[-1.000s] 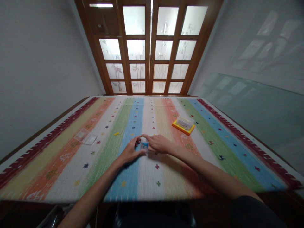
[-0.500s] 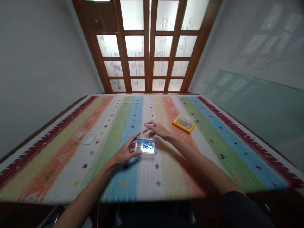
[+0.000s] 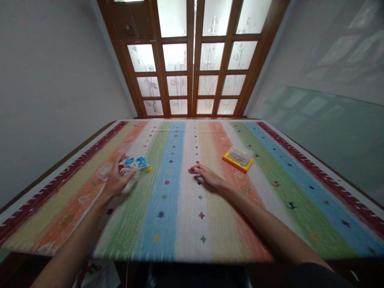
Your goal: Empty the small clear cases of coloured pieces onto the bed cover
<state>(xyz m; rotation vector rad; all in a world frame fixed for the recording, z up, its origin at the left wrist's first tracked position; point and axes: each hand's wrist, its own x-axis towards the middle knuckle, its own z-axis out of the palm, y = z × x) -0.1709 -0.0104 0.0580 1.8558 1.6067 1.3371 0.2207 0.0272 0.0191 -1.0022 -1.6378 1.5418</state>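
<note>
Gripping clear box (image 3: 135, 162) of blue pieces in left hand (image 3: 115, 182) over mat's (image 3: 180, 216) left stripes, near a clear plastic piece (image 3: 103, 171), right hand (image 3: 207, 179) flat, empty mid-mat (lidded? can't tell), so prone to spilling if tipped.

A room in a home: brown wooden-framed doors with frosted, plant-etched glass panes (image 3: 192, 60) fill the top centre, plain white walls (image 3: 51, 80) flank them, and a rainbow-striped woven mat (image 3: 180, 200) spreads below.
</note>
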